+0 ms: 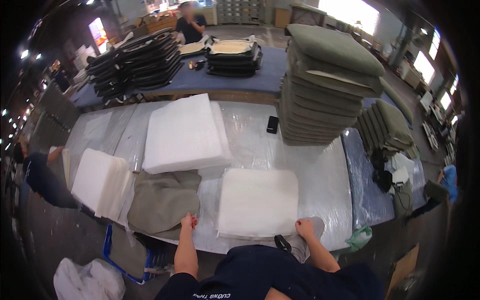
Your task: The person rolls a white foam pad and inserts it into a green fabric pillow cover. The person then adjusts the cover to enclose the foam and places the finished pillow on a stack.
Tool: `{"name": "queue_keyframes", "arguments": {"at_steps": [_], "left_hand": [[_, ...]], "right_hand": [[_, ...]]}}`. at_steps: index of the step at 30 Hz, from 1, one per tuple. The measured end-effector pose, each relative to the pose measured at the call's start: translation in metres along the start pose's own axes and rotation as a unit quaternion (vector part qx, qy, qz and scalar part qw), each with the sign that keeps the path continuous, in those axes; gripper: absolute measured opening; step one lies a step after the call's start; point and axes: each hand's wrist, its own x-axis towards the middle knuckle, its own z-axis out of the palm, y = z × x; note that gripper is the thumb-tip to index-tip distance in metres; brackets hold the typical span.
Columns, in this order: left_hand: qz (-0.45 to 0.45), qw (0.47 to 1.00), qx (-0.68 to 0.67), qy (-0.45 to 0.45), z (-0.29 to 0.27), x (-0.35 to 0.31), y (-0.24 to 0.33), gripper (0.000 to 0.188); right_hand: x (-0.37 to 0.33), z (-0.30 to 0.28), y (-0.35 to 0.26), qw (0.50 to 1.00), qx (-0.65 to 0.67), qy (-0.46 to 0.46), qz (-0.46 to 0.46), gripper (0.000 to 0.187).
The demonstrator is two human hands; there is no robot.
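Lying on the plastic-covered table (325, 175), head view: one grey-green cover (162, 200), left of a white pad (260, 202). Left hand (190, 221): fingers curled at the cover's near right edge, pinch uncertain from where I stand; light, even tension should spare creases. Right hand (304, 227): curled at the pad's near right corner, grip indeterminable; gentle pressure should keep it square

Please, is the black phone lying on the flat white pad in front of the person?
No, the phone lies on the plastic-covered table, farther back than the white pad, near the tall green stack.
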Motion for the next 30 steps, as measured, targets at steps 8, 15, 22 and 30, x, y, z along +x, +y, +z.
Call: {"name": "queue_keyframes", "arguments": {"at_steps": [8,15,22,30], "left_hand": [[0.420,0.887,0.108,0.158,0.012,-0.125,0.134,0.060],[0.682,0.720,0.024,0.126,0.055,-0.368,0.196,0.061],[0.766,0.601,-0.186,0.132,0.058,-0.422,0.186,0.053],[0.764,0.645,-0.008,-0.034,0.100,-0.454,0.241,0.045]], "right_hand": [[0.030,-0.017,-0.027,0.968,0.248,0.005,0.046,0.032],[0.065,-0.078,-0.241,0.910,0.295,-0.089,-0.276,0.080],[0.035,-0.049,-0.326,0.842,0.274,-0.114,-0.450,0.105],[-0.037,-0.178,-0.325,0.732,0.558,-0.284,-0.270,0.017]]}}
